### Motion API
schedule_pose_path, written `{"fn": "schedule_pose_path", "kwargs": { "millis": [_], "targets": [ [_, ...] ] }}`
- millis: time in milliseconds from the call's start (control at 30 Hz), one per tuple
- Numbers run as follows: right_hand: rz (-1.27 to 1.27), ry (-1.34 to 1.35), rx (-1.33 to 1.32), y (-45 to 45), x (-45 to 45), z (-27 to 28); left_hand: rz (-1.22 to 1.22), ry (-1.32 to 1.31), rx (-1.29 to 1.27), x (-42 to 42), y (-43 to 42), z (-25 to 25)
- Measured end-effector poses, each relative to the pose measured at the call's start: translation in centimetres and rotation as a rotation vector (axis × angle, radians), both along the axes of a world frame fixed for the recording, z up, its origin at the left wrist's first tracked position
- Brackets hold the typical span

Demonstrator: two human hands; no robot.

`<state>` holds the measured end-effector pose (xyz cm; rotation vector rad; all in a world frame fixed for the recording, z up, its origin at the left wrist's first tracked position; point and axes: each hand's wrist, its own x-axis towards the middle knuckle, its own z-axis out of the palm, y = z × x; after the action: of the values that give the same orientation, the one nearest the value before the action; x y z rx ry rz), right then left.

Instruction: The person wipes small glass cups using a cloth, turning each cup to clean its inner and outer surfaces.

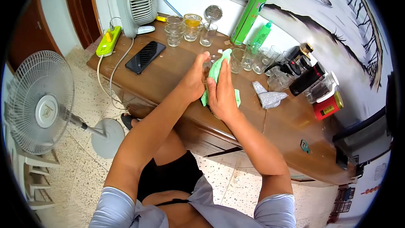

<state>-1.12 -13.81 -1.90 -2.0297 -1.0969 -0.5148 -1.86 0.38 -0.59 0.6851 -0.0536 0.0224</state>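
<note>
Over the front part of the brown wooden cabinet top (168, 82), both hands are raised close together. My left hand (195, 78) is curved around a clear glass (206, 65), which shows only in part between the hands. A light green cloth (216, 68) lies between the glass and my right hand (223, 95), whose fingers are pressed together against it. Loose ends of the cloth hang down on both sides of the right wrist. Behind the hands stand a glass tumbler (237, 61) and a green pump bottle (262, 35).
Stacked glasses (174, 31), a black phone (145, 57) and a green power strip (109, 42) are at the left. A tall green can (251, 14) stands behind. Silver wrap (270, 97), a coffee pot (280, 78) and a red tin (328, 106) are at the right.
</note>
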Motion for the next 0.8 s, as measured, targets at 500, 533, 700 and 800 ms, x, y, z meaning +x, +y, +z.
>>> {"fn": "schedule_pose_path", "kwargs": {
  "millis": [500, 533, 700, 800],
  "targets": [
    [0.116, 0.071, 0.157, -1.0, -0.3, -0.9, 0.332, -0.027, 0.055, -2.3, -1.0, -2.6],
    [0.118, 0.105, 0.162, -1.1, -0.3, -0.8, 0.336, -0.052, 0.067, -2.3, -1.1, -2.5],
    [0.128, 0.073, 0.225, -0.9, -0.1, -1.0, 0.46, -0.078, 0.093, -3.1, -2.5, -1.1],
    [0.149, 0.049, 0.238, -0.8, 0.3, -1.1, 0.531, -0.074, 0.202, -2.4, -1.9, -2.4]
  ]
}}
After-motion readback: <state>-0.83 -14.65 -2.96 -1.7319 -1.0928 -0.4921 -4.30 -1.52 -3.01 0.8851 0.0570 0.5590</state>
